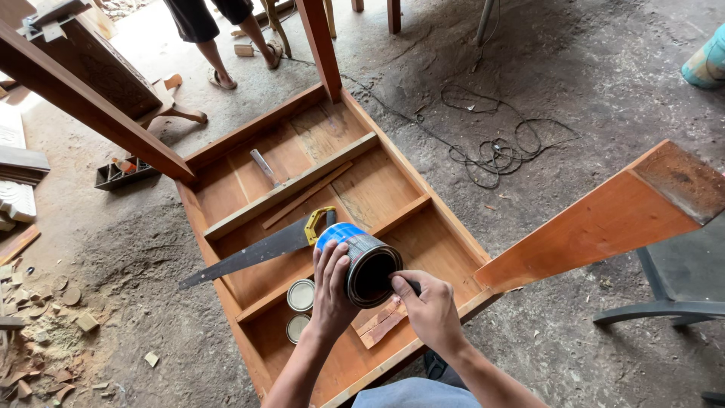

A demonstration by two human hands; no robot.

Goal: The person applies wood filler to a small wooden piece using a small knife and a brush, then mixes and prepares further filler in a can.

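Tilted blue-banded round metal tin [362, 261], lid off, gripped by left hand [332, 287] above upturned wooden table [226, 283]; right hand [430, 306] clenched on dark tool handle inside it; contents not yet applied

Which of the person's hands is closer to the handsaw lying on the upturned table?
Left. The left hand grips the open can just beside the handsaw handle; the right hand is on the can's far side, farther off.
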